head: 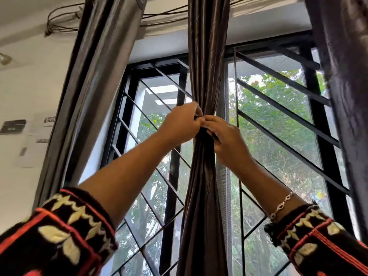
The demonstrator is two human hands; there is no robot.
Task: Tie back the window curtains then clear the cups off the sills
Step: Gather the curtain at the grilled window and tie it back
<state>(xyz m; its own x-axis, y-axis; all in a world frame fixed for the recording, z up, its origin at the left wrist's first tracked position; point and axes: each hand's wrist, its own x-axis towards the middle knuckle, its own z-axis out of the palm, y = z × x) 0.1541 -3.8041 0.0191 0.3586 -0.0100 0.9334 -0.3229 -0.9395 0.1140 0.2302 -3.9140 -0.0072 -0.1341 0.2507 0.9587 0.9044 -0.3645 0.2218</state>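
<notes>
A dark brown satin curtain (207, 56) hangs in the middle of the window, gathered into a narrow bunch at mid height. My left hand (180, 124) and my right hand (227, 140) meet at that bunch, fingers curled and pinching a dark tie band (199, 117) wrapped around the cloth. Below the hands the curtain fans out again. No cups or sill are in view.
A grey curtain (95, 86) hangs at the left and another dark curtain (346, 96) at the right edge. Black window bars (278, 116) and mesh panes stand behind, with trees outside. Loose cables (59, 22) run along the ceiling. White wall with a switch plate (13, 126) lies left.
</notes>
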